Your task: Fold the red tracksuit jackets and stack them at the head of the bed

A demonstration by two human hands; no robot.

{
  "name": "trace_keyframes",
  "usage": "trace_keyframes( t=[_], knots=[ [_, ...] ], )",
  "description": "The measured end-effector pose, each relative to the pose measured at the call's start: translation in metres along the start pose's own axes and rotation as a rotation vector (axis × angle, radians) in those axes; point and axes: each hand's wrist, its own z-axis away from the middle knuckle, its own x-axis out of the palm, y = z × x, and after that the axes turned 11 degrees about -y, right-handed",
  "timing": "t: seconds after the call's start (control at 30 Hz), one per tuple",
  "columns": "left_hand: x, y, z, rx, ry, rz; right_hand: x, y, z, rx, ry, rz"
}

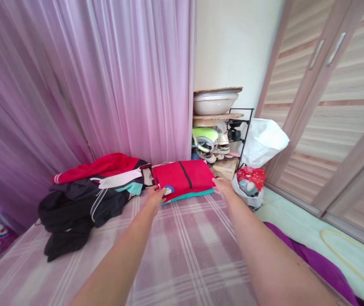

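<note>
A folded red garment (197,173) with a dark zip line and a round blue patch lies on a turquoise folded piece (190,196) at the far edge of the plaid-covered bed. My left hand (156,196) is at its near left corner, fingers pressed on the edge near the patch. At the near right corner, my right hand (222,185) pinches the red edge. To the left sits a loose heap of dark clothes (73,214) with a red sleeve (99,166) and a white and teal piece.
Purple curtains (131,85) hang behind the bed (169,246). Beyond its far right corner stand a black rack (247,131) with basins and shoes, a white bag (263,142) and a red-and-white bag (252,180). A wooden wardrobe (337,127) is at right.
</note>
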Motion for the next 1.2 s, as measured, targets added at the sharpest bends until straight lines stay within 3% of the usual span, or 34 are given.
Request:
trace_keyframes(
  t=[0.13, 0.37, 0.5, 0.63, 0.77, 0.87, 0.97, 1.07, 1.2],
  knots=[
    [-0.016, -0.022, -0.006, -0.033, -0.03, -0.015, 0.015, 0.036, 0.005, 0.141, -0.031, -0.184],
    [-0.015, -0.018, -0.014, -0.039, -0.009, -0.033, 0.023, 0.035, -0.002, 0.192, 0.059, -0.342],
    [-0.017, -0.016, -0.003, -0.029, -0.022, -0.031, 0.024, 0.036, 0.0, 0.206, 0.095, -0.405],
    [-0.033, -0.026, 0.014, -0.017, -0.024, -0.038, 0.029, 0.044, 0.015, 0.233, 0.129, -0.503],
    [-0.061, -0.041, 0.027, 0.015, 0.02, -0.187, 0.038, 0.066, 0.04, 0.167, 0.157, -0.476],
    [-0.092, -0.036, 0.031, 0.136, 0.082, -0.368, 0.045, 0.081, 0.055, 0.038, 0.144, -0.319],
    [-0.13, -0.008, 0.034, 0.286, 0.161, -0.713, 0.049, 0.086, 0.063, -0.031, 0.119, -0.154],
    [-0.167, 0.029, 0.033, 0.334, 0.287, -1.154, 0.049, 0.085, 0.066, -0.056, 0.107, -0.026],
    [-0.203, 0.062, 0.026, 0.273, 0.367, -1.628, 0.049, 0.084, 0.067, -0.075, 0.07, 0.09]
  ],
)
